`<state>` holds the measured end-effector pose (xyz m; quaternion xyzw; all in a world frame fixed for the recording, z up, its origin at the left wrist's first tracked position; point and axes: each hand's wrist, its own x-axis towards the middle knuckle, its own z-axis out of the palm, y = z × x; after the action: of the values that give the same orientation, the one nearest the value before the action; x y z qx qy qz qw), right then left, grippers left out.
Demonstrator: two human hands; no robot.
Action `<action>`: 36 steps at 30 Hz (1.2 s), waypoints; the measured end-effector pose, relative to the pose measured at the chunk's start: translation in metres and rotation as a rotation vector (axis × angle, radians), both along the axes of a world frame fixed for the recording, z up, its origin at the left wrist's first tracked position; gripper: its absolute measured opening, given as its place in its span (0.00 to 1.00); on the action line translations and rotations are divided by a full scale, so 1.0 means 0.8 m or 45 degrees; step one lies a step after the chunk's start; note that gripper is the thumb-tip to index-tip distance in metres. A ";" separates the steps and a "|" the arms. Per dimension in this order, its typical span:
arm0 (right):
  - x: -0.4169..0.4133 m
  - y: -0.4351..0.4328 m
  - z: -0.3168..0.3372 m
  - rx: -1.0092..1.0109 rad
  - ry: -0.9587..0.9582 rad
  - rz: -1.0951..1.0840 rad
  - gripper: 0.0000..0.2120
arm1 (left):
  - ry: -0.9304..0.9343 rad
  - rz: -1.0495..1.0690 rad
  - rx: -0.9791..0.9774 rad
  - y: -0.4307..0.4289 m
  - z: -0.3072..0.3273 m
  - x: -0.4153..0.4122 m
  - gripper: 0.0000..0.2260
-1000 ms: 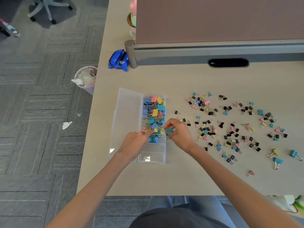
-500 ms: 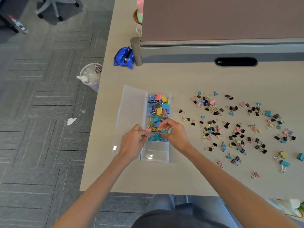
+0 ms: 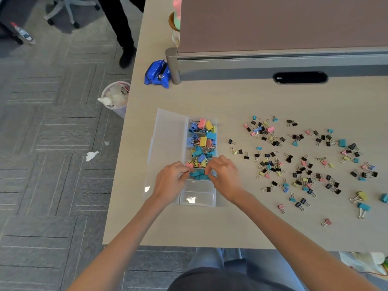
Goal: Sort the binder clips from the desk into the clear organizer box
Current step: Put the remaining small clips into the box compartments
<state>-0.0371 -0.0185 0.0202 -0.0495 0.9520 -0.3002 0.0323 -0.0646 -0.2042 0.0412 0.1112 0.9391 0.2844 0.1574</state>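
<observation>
Left hand (image 3: 170,181) and right hand (image 3: 224,177) close together, pinching teal clips (image 3: 198,174) in box (image 3: 197,201) near tabletop (image 3: 231,227) left edge; loose clips (image 3: 304,164) toward right edge look light, stiff, springy, so grip the painted body, not the floppy wire handles.

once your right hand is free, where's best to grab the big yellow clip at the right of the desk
Pinch the big yellow clip across its body, coming down from above. It lies on the desk with its wire handles splayed toward the left, so the blocky body probably gives a firmer hold than the loops.
</observation>
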 end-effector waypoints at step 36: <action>-0.018 -0.025 0.037 -0.816 -0.575 -0.217 0.07 | -0.707 0.797 1.039 0.014 0.045 -0.018 0.12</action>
<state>-0.0511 -0.0381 0.0502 0.0895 0.7798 -0.5869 0.1987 -0.0792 -0.1933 0.0775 -0.1987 0.6652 0.6747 0.2506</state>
